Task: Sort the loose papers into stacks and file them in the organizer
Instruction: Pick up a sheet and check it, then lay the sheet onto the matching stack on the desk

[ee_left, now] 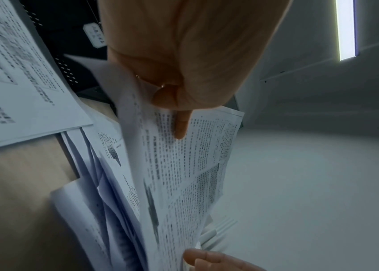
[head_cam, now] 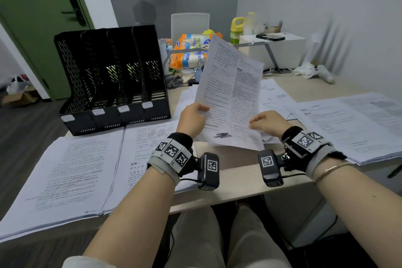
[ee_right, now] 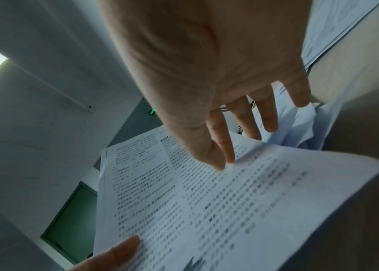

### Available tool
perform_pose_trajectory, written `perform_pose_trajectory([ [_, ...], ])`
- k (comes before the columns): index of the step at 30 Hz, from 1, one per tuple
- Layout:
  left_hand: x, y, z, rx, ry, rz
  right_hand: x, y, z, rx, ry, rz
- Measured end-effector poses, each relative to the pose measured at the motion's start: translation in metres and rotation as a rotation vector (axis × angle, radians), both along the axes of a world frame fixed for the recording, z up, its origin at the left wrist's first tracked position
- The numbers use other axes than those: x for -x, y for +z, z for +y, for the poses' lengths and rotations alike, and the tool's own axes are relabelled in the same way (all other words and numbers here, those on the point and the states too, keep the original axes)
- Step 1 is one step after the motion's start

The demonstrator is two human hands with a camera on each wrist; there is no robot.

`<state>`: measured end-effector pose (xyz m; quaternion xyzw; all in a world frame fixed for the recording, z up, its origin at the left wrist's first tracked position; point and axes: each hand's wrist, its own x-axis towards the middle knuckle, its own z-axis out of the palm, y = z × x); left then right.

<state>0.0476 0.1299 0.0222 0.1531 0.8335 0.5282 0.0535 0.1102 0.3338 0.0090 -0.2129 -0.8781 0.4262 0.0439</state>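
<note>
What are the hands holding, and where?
A printed sheet. The left hand pinches its left edge; the right hand pinches its right edge, thumb on the front.

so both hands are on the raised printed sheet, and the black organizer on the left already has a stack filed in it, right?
Not quite. The black organizer shows no papers in any slot in the head view. The rest holds: left hand grips the printed sheet and the right hand pinches its other edge.
</note>
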Motion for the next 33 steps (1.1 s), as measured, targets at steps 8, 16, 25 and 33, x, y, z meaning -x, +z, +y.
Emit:
perform_pose_trajectory([
  [8, -0.006, 0.002, 0.041, 0.019, -0.001, 0.044, -0.030, 0.008, 0.035, 0.071, -0.152, 0.070],
  [16, -0.007, -0.012, 0.100, 0.075, -0.032, 0.007, -0.062, -0.003, 0.078, 0.178, -0.299, 0.191],
  [25, -0.016, -0.009, 0.180, 0.053, -0.129, 0.022, -0.092, -0.006, 0.119, 0.390, -0.362, 0.286],
  [33, -0.044, 0.003, 0.248, -0.093, -0.252, 0.022, -0.108, 0.003, 0.137, 0.384, -0.255, 0.337],
])
